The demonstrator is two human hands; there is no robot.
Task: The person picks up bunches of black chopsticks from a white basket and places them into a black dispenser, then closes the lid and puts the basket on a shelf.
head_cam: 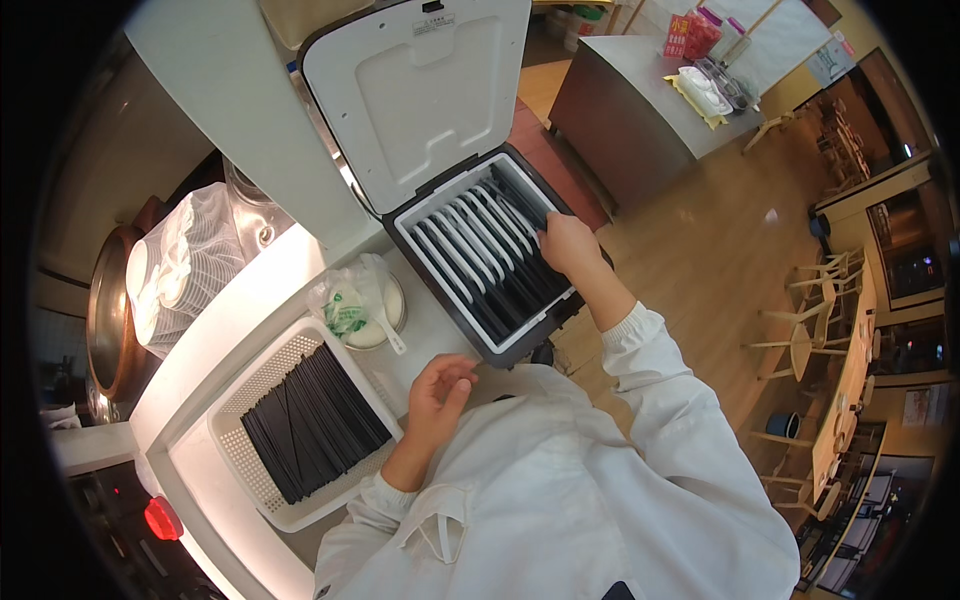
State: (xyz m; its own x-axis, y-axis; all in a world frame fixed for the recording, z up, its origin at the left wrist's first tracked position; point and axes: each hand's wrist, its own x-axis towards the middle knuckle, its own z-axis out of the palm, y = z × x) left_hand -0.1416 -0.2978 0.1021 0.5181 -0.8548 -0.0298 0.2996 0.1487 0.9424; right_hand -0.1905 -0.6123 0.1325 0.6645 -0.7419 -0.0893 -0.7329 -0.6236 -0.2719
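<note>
A box with a dark shell (457, 315) and white inner frame stands before me on the counter, its white lid (435, 112) tipped back. Inside, a row of slim white curved pieces (469, 244) lies between black slats or sticks. My right hand (568, 244) is at the box's right rim, fingers curled inward; its fingertips are hidden, so I cannot tell what they grip. My left hand (441, 394) hovers by the near corner with thumb and fingers apart, holding nothing. Beside it, a white perforated basket (277, 517) holds many black chopsticks (311, 424).
A round container (394, 300) sits behind the basket, with a plastic bag (345, 304) and a white spoon (394, 334) on it. Bagged stacks of white bowls (187, 262) stand left. A side counter (630, 97) is beyond; wooden chairs (799, 345) are at right.
</note>
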